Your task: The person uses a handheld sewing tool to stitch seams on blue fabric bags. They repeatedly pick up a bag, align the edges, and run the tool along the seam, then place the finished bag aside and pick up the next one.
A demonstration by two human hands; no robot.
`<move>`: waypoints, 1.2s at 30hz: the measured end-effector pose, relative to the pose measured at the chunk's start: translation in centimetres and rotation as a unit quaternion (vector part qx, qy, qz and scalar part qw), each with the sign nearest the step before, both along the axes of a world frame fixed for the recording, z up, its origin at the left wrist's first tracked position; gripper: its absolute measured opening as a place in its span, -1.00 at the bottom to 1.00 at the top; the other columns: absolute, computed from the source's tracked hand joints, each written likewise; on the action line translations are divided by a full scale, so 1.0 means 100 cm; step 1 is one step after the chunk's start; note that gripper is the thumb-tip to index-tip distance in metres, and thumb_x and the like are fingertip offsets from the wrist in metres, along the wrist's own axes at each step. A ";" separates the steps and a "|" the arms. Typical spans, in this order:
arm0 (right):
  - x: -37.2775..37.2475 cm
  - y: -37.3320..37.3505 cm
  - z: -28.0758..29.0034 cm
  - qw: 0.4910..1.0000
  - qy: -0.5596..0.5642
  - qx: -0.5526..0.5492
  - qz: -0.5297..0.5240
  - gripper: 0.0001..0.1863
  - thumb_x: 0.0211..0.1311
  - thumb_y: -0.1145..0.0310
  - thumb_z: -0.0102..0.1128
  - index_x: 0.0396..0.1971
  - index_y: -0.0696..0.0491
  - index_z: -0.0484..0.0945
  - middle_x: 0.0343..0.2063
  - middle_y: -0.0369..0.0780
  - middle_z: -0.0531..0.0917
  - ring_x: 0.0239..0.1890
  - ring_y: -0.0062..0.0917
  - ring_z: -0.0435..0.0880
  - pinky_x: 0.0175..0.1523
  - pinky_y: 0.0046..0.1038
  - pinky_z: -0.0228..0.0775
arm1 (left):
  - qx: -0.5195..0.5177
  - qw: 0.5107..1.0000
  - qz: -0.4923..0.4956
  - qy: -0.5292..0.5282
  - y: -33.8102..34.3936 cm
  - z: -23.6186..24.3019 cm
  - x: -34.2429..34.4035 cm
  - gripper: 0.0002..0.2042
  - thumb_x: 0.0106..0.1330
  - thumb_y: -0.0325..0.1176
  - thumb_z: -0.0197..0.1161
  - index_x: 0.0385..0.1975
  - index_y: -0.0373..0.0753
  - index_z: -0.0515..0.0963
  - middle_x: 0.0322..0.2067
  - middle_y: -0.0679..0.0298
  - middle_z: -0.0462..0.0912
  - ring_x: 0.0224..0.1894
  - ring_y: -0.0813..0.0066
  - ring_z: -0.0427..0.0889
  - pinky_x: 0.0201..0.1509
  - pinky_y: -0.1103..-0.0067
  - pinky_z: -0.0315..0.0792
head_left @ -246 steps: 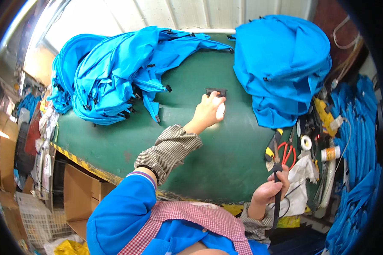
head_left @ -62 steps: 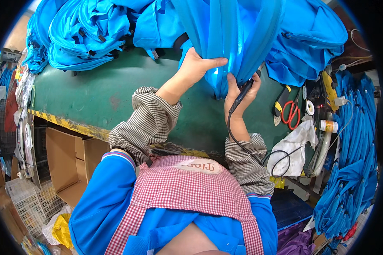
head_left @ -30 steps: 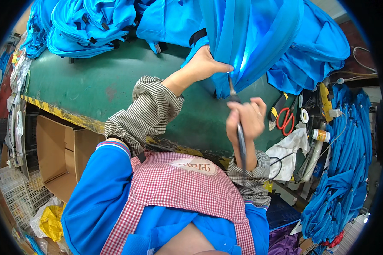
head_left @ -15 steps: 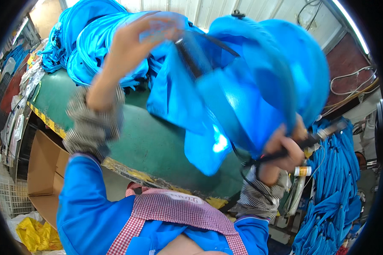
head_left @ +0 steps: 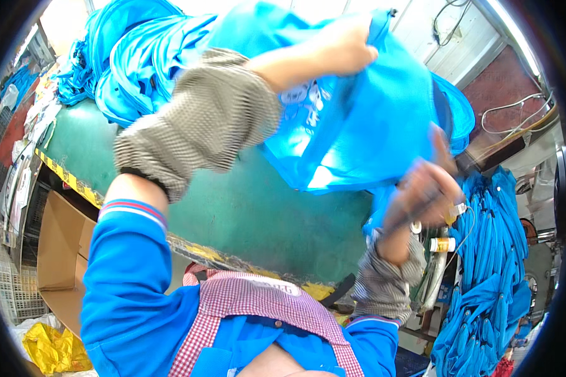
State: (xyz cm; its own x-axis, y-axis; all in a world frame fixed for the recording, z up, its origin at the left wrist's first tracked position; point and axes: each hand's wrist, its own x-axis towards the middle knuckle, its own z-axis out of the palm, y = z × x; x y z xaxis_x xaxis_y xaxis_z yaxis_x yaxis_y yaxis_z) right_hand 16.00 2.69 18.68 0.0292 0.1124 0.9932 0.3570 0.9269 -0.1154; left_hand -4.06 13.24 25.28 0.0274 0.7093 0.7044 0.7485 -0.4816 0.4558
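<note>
A bright blue fabric piece [head_left: 383, 119] with a pale print and a dark-edged curved rim spreads over the green worktable [head_left: 258, 220]. My left hand [head_left: 352, 47] reaches across my front to its far upper part, fingers closed on the cloth. At the right near corner is my right hand [head_left: 427, 191], its fingers curled around a slim dark tool that is smeared by motion. The kind of tool cannot be made out. Some blue cloth hangs beside that wrist.
More blue fabric pieces [head_left: 144, 75] are heaped at the far left. A bundle of blue cloth [head_left: 484, 276] hangs at the right, near a small white bottle [head_left: 443, 244]. An open cardboard box [head_left: 63, 245] stands left of the table's yellow-striped edge, above a yellow bag [head_left: 53, 345].
My left hand has swung right across the blue fabric. The fabric has turned and been lifted, showing its printed side. My right hand has shifted slightly upward, still around the dark tool.
</note>
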 end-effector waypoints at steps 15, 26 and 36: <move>-0.081 0.078 -0.096 0.992 0.031 -0.091 0.084 -0.67 -0.05 0.72 0.05 -0.23 0.07 0.42 0.10 -0.03 0.50 0.18 -0.05 0.39 0.26 -0.20 0.17 | -0.168 0.689 -0.120 -0.695 -0.150 -0.252 0.018 -0.40 0.03 -0.43 0.43 0.09 -0.38 0.32 -0.02 0.15 0.52 0.00 0.37 0.50 0.09 0.43 0.39; -0.051 0.083 -0.091 0.989 -0.148 0.000 -0.005 -0.68 -0.01 0.48 0.32 -0.21 0.01 0.47 0.01 -0.10 0.56 0.07 -0.10 0.47 0.12 -0.26 0.32 | -0.260 0.813 -0.131 -0.504 -0.138 -0.257 0.042 -0.59 0.07 -0.41 0.41 -0.06 -0.37 0.51 -0.19 0.19 0.65 -0.18 0.48 0.61 -0.06 0.48 0.48; -0.016 -0.018 -0.097 0.995 -0.045 -0.089 -0.008 -0.64 0.20 0.12 0.19 -0.23 0.12 0.53 -0.34 -0.18 0.64 -0.34 -0.35 0.53 -0.13 -0.32 0.34 | -0.236 0.804 -0.109 -0.535 -0.135 -0.248 0.038 -0.71 0.05 -0.50 0.41 -0.20 -0.35 0.58 -0.25 0.23 0.67 -0.26 0.53 0.62 -0.16 0.54 0.52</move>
State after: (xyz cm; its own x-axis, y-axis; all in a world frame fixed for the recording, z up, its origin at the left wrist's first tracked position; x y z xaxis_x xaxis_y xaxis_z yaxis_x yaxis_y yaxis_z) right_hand 14.41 0.94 8.94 -0.0557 0.2877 0.9561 0.3884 0.8884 -0.2447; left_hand -0.30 -0.23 0.49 -0.2553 0.9649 0.0615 -0.2726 -0.1329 0.9529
